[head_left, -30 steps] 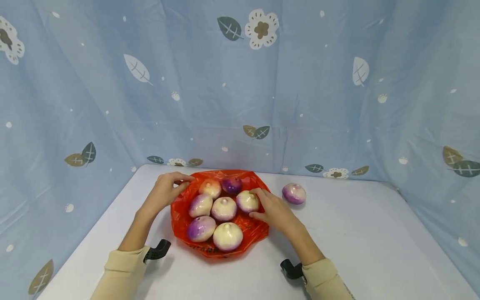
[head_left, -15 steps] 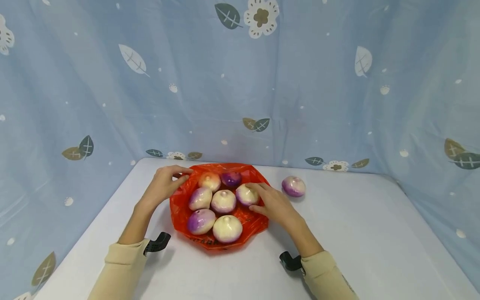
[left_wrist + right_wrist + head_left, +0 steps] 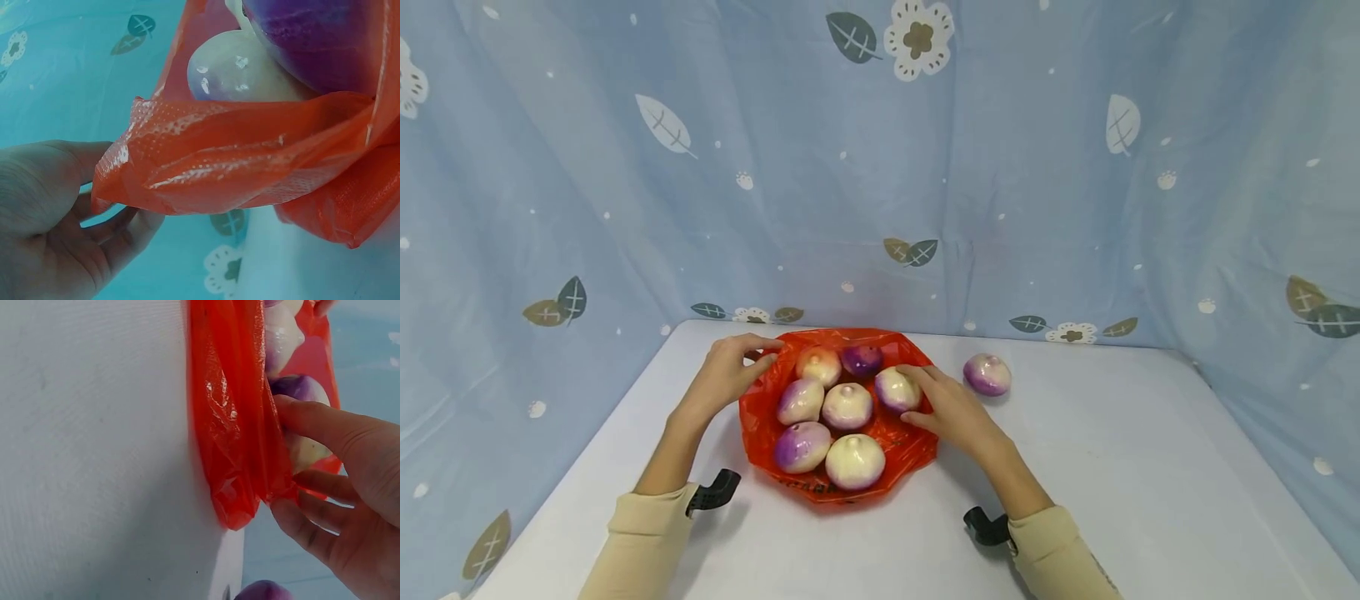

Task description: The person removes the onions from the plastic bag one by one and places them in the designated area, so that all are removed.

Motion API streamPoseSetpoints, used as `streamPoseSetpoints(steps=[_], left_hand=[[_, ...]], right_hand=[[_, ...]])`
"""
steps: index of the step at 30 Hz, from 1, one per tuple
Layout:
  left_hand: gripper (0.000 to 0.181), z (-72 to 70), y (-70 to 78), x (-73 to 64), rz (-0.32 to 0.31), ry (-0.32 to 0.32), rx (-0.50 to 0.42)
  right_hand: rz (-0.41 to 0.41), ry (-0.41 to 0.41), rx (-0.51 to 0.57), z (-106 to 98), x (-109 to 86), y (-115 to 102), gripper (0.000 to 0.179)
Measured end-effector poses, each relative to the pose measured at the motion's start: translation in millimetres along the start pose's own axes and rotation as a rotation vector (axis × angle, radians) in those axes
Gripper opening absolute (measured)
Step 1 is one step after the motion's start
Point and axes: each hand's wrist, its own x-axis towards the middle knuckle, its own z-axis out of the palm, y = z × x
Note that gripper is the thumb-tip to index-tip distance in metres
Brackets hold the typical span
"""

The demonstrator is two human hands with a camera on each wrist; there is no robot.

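A red plastic bag (image 3: 913, 446) lies spread open on the table, its rim turned outward. Inside are several glossy purple-and-cream onions (image 3: 855, 462), one of them orange-tinged (image 3: 818, 367) and one deep purple (image 3: 862, 360). My left hand (image 3: 724, 372) pinches the bag's far left rim; the left wrist view has the thumb (image 3: 94, 159) and fingers at either side of the red film. With my right hand (image 3: 951, 414) I grip the rightmost onion (image 3: 897, 388) in the bag, fingertips over its top and thumb at its near side. The bag's right edge runs under this hand.
A single purple-and-white onion (image 3: 987, 375) lies on the white table (image 3: 1112, 467), right of the bag. Behind the table hangs a blue patterned curtain (image 3: 1037, 192), which also rises at both sides. Black wrist mounts (image 3: 715, 490) stick out near the cuffs.
The whole view shifted a little as the head tilted. The onion under my right hand has edged slightly right, away from its neighbours. My left hand stays at the bag's rim.
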Motion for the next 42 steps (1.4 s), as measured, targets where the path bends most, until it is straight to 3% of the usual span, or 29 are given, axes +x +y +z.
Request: streamPoseSetpoints(steps=[14,19,26,42], left_hand=[[0.024,0.8,0.3,-3.2,-0.015,-0.006,-0.010],[0.024,2.2,1.3,-3.7,-0.011,-0.001,-0.009],[0.024,2.9,0.9,-3.1,-0.010,0.002,-0.003],[0.024,4.9,0.4,-3.3,-0.021,-0.002,-0.009]], right_hand=[[0.057,-0.003,0.020,-14,-4.5,-8,0.069],[0.036,0.024,0.028,-20,-8.6,-8,0.068],[-0.009,0.100,0.067,-33,-14.1,1,0.068],[0.034,0.174,0.095,-67,-30.2,29,0.069]])
